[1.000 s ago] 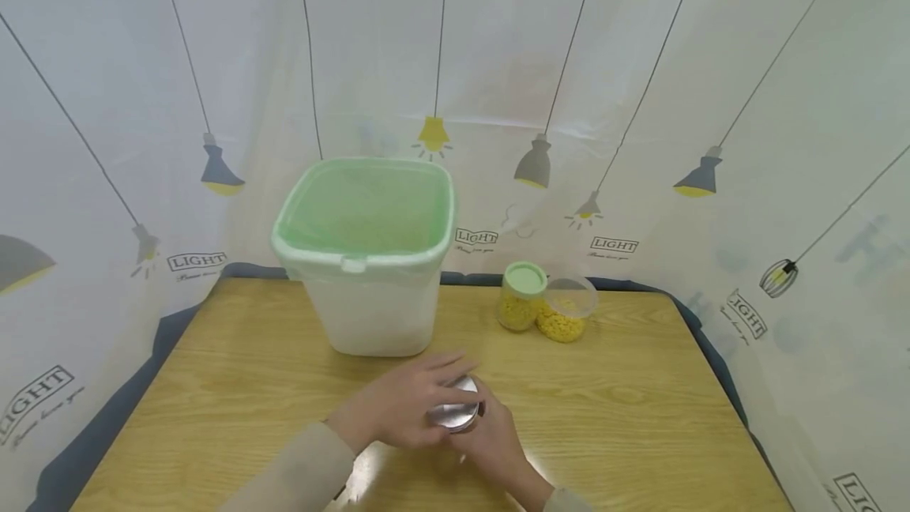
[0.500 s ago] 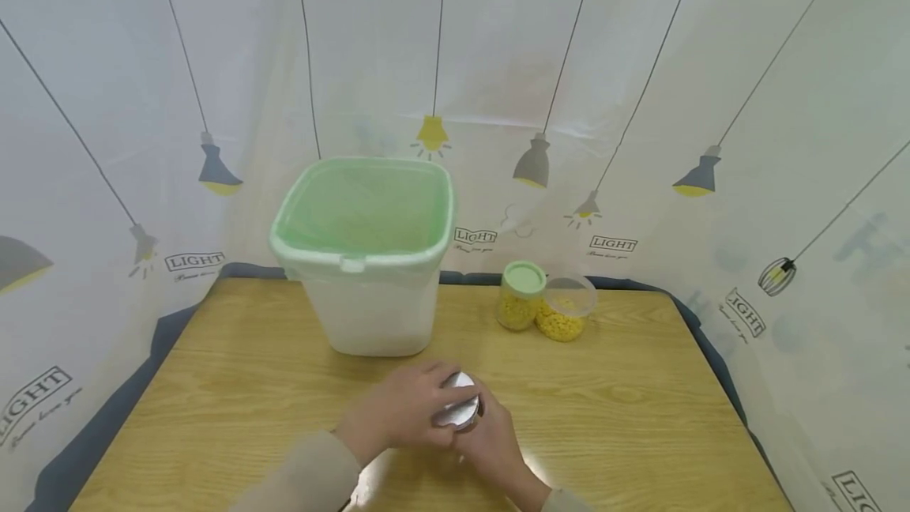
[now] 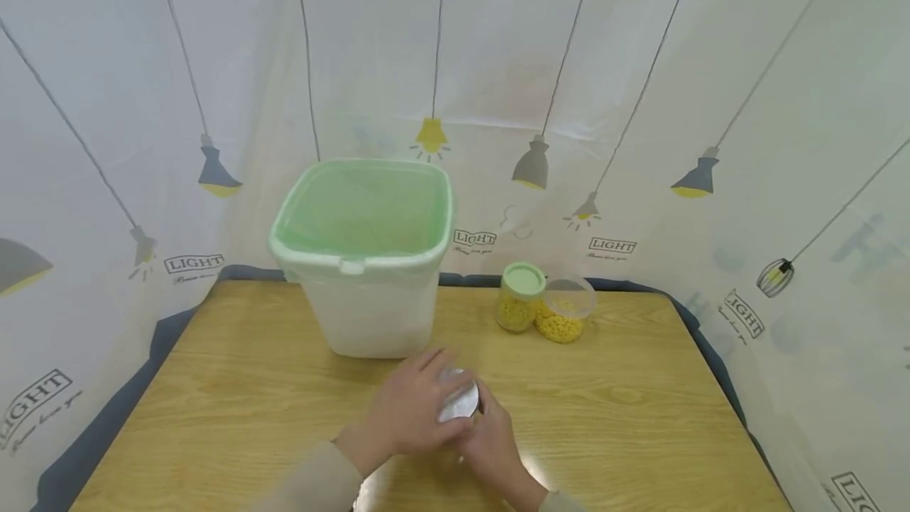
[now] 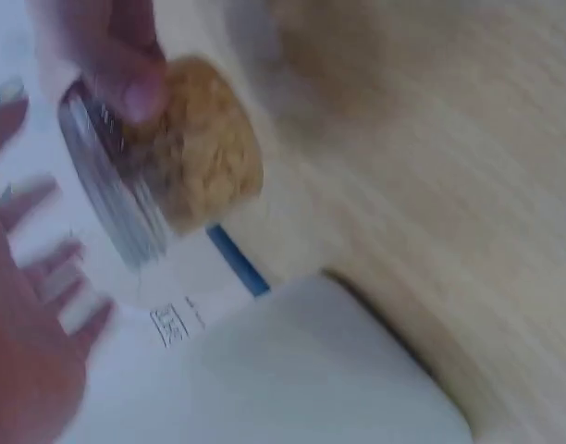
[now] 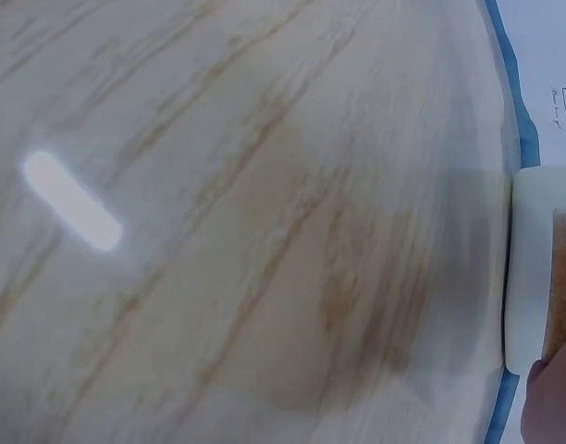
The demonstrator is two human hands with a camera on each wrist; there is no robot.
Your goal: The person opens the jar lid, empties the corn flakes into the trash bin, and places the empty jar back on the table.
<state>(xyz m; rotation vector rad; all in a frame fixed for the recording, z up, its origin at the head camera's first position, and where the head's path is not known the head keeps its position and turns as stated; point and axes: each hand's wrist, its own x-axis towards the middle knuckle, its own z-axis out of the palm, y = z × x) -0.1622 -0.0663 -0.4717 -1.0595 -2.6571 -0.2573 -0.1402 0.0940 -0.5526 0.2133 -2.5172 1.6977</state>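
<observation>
From my head's view, my right hand [image 3: 492, 439] is gripping a jar [image 4: 204, 153] of orange-yellow pieces at its ten o'clock, thumb pressing the side. My left hand [image 3: 411, 411] is holding its fingers spread beside the silver lid [image 3: 462, 406], at their three o'clock. Farther off, a white bin [image 3: 375, 310] is standing at eleven, a green-lidded jar [image 3: 517, 313] at one.

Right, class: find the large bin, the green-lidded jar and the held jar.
Large bin [image 3: 371, 308], head view: front wall.
Green-lidded jar [image 3: 517, 310], head view: clear side.
Held jar [image 4: 209, 153], left wrist view: clear side.
</observation>
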